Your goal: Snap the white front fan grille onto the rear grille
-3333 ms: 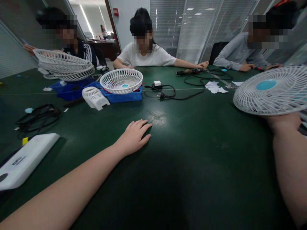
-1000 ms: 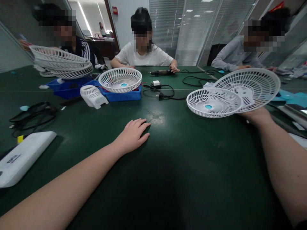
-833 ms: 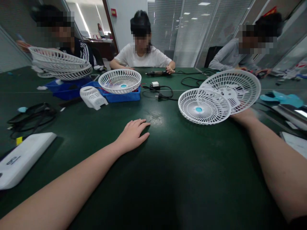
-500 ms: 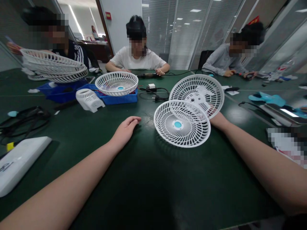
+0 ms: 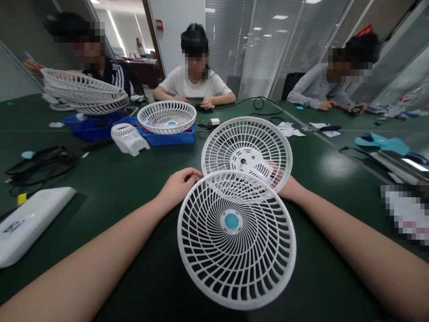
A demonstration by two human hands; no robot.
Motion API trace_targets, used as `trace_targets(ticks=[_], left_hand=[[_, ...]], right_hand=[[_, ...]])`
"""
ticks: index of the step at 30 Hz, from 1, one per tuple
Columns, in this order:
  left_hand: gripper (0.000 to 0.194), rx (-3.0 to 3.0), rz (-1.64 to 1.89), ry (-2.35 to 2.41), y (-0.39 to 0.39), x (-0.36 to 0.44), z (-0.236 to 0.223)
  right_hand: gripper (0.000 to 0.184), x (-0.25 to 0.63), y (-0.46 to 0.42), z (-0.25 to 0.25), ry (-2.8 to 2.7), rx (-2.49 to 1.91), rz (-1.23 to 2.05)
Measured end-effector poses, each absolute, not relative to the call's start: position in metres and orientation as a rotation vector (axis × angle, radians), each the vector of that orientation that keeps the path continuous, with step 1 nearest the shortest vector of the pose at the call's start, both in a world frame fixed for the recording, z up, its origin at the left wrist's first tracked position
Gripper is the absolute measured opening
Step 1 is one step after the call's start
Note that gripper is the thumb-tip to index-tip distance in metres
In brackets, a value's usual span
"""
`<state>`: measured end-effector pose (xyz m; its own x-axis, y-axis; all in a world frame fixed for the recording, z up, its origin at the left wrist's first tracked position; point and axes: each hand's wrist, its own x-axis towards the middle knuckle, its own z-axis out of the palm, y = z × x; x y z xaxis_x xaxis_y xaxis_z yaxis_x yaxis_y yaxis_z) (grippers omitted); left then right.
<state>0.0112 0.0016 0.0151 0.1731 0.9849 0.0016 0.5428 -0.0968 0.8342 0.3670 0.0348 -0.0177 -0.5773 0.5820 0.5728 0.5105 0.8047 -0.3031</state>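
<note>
Two round white fan grilles overlap in front of me. The rear grille [image 5: 246, 154] has a slotted centre plate with a hole and is tilted up. The front grille [image 5: 231, 221], with a blue disc at its centre, leans down towards me, its upper rim over the rear one. My right hand [image 5: 281, 179] is closed on the rear grille from behind at the right; its fingers show only partly through the slats. At the left, my left hand [image 5: 182, 183] has curled fingers, thumb and fingertips meeting the rim where the grilles overlap.
Another grille [image 5: 167, 117] rests on a blue bin [image 5: 170, 137], beside a white fan housing [image 5: 129, 139]. Stacked grilles [image 5: 87, 91] stand farther left. Black cables [image 5: 42, 163] and a white block [image 5: 36, 219] lie left, light-blue fan blades [image 5: 382, 143] right. Three people sit across the table.
Both grilles have come left and nearer to me, the front one tipping down and looking larger. My right hand moved left with them. My left hand's fingers have curled in at the rim.
</note>
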Motion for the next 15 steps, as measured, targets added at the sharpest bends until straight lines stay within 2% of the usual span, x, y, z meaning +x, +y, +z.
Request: trace_targets(ticks=[2,8,15], left_hand=[[0.027,1.774,0.774,1.474,0.0022,0.0110,0.0145],[0.028,1.945,0.808,1.508,0.0045,0.0092,0.0104],[0.024,2.209,0.650,1.467,0.0021,0.0096,0.0087]], right_hand=[[0.049,0.3600,0.0298,-0.0126,-2.312,-0.738,0.087],[0.068,0.3609,0.0247,-0.0172,-2.260,-0.772,-0.008],[0.066,0.3624,0.0242,-0.0190,-2.254,-0.740,0.020]])
